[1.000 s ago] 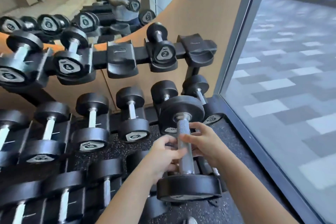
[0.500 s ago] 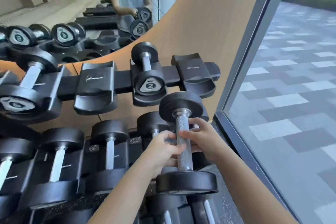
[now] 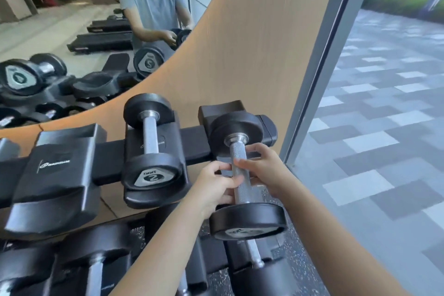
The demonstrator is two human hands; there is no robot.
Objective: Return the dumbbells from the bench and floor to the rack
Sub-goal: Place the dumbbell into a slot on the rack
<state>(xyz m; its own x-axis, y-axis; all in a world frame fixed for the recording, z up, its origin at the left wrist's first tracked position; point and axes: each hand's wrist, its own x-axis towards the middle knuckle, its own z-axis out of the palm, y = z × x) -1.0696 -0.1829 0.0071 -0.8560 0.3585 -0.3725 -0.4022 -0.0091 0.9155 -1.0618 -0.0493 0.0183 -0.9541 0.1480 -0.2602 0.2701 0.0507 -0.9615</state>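
A small black dumbbell [image 3: 247,221] with a knurled steel handle is held over the rightmost cradle [image 3: 217,109] of the rack's top tier. My left hand [image 3: 215,186] grips the handle from the left and my right hand [image 3: 263,167] grips it from the right. Its far head overlaps the cradle; whether it touches is unclear. A matching dumbbell marked 2 [image 3: 151,144] lies in the neighbouring cradle to the left.
An unfilled cradle [image 3: 55,175] sits further left on the top rail [image 3: 113,156]. Lower tiers hold several larger dumbbells [image 3: 96,269]. A mirror [image 3: 72,43] backs the rack. A window frame [image 3: 324,74] and glass stand close on the right.
Both hands have lifted the dumbbell from the level of the middle tier up and away to the top tier's right end cradle. The view has tilted upward.
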